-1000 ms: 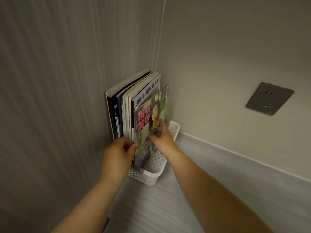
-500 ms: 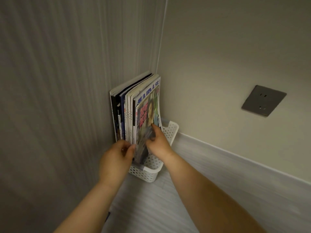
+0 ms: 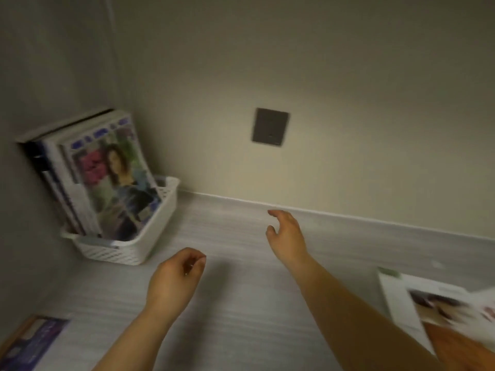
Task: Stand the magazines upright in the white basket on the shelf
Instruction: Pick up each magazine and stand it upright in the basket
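Left hand [image 3: 174,279]: over the middle of the shelf [image 3: 241,317], fingers loosely curled toward the thumb, holding nothing. Right hand [image 3: 288,234]: further back, near the shelf's rear edge, fingers relaxed and slightly spread, likewise empty. Neither hand touches any item, and both are well apart from the basket.

White basket [image 3: 139,247]: perforated plastic, seated in the back left corner of the shelf. Magazines [image 3: 115,178]: several stand on end inside it, packed together and leaning left toward the side wall. The front one shows a cover with a pictured person and pink lettering. Finer detail is blurred.

Loose magazine [image 3: 417,298]: lying flat at the shelf's front right edge, partly out of view. Purple-covered publication [image 3: 32,341]: lying at the front left corner. Dark wall socket [image 3: 270,127]: on the rear wall, above the right hand.
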